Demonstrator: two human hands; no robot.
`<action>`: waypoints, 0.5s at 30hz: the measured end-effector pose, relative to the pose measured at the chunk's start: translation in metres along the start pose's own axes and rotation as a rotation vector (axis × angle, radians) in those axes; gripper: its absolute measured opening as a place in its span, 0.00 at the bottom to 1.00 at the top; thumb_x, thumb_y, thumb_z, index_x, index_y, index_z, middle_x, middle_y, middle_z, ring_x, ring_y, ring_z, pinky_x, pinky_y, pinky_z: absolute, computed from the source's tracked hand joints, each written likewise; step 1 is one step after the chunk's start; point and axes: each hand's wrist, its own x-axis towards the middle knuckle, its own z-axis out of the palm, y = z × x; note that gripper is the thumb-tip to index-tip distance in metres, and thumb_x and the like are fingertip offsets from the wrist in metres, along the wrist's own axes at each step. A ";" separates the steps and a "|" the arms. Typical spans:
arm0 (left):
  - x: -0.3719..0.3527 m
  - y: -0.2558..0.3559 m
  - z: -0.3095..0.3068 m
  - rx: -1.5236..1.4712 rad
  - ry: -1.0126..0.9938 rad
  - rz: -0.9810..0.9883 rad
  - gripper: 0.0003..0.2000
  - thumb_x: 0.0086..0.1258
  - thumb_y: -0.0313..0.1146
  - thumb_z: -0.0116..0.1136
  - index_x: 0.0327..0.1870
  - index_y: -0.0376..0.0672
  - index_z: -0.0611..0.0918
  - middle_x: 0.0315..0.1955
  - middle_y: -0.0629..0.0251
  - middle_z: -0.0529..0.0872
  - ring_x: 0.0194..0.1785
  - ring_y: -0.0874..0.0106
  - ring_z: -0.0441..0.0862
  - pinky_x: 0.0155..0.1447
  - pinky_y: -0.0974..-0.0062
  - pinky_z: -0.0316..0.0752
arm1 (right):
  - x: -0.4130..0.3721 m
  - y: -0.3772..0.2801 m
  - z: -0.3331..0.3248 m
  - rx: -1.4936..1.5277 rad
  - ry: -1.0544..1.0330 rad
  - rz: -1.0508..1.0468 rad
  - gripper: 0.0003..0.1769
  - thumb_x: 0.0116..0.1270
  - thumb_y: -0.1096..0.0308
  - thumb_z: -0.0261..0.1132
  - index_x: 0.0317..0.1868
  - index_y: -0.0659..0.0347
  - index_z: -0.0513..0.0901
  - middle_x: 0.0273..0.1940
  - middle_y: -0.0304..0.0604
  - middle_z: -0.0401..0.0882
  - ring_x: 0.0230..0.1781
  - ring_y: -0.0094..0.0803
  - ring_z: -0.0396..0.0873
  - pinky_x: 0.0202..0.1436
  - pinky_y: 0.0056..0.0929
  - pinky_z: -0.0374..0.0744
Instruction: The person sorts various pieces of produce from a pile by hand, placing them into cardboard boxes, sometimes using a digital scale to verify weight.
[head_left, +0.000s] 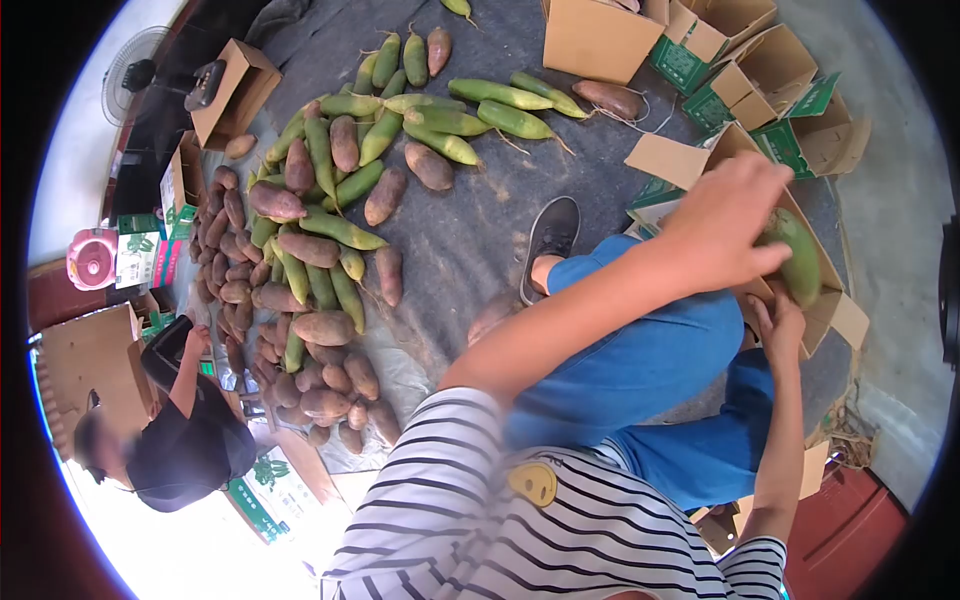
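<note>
A green radish [795, 258] sits in an open cardboard box [822, 318] to the right of my bent knee. Just left of the radish and above the box is my left hand [722, 215], slightly blurred, with its fingers spread and nothing in them. My right hand [782, 325] is at the near end of the box, its fingers closed about the radish's lower end; part of this grip is hidden. Ahead and to the left, a heap of long green radishes [340, 228] lies mixed with reddish-brown tubers [325, 328] on a dark ground sheet [450, 270].
More open cardboard boxes [770, 75] crowd the upper right beside the pale wall [900, 150]. A larger box [600, 40] stands at the top. Another person [195, 445] in dark clothing is at the lower left. A pink fan-like object [92, 258] stands farther left.
</note>
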 end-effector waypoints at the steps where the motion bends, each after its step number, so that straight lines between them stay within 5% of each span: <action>1: -0.009 -0.003 -0.010 -0.058 -0.004 -0.152 0.26 0.55 0.37 0.67 0.55 0.37 0.75 0.46 0.53 0.78 0.47 0.59 0.79 0.54 0.65 0.75 | 0.001 0.000 0.001 0.034 0.004 -0.013 0.17 0.60 0.60 0.69 0.46 0.58 0.79 0.40 0.52 0.81 0.41 0.51 0.80 0.42 0.40 0.77; 6: -0.141 -0.080 -0.076 0.128 0.013 -0.614 0.17 0.63 0.32 0.63 0.51 0.38 0.78 0.44 0.54 0.79 0.44 0.63 0.81 0.48 0.70 0.78 | 0.007 -0.008 -0.007 0.121 -0.007 -0.037 0.14 0.61 0.63 0.68 0.44 0.58 0.78 0.36 0.50 0.80 0.36 0.48 0.80 0.40 0.36 0.76; 11: -0.337 -0.148 -0.162 0.667 -0.035 -1.060 0.21 0.58 0.36 0.63 0.51 0.37 0.78 0.50 0.51 0.79 0.56 0.53 0.76 0.62 0.59 0.70 | 0.010 -0.014 -0.008 0.123 -0.016 -0.047 0.12 0.63 0.66 0.67 0.43 0.59 0.78 0.35 0.50 0.80 0.35 0.43 0.80 0.41 0.32 0.76; 15: -0.419 -0.182 -0.240 0.929 0.265 -1.209 0.30 0.54 0.38 0.65 0.58 0.35 0.71 0.54 0.44 0.75 0.59 0.49 0.72 0.64 0.58 0.68 | 0.010 -0.011 -0.003 0.173 0.002 -0.063 0.12 0.63 0.66 0.67 0.44 0.60 0.78 0.35 0.49 0.80 0.36 0.40 0.80 0.42 0.31 0.76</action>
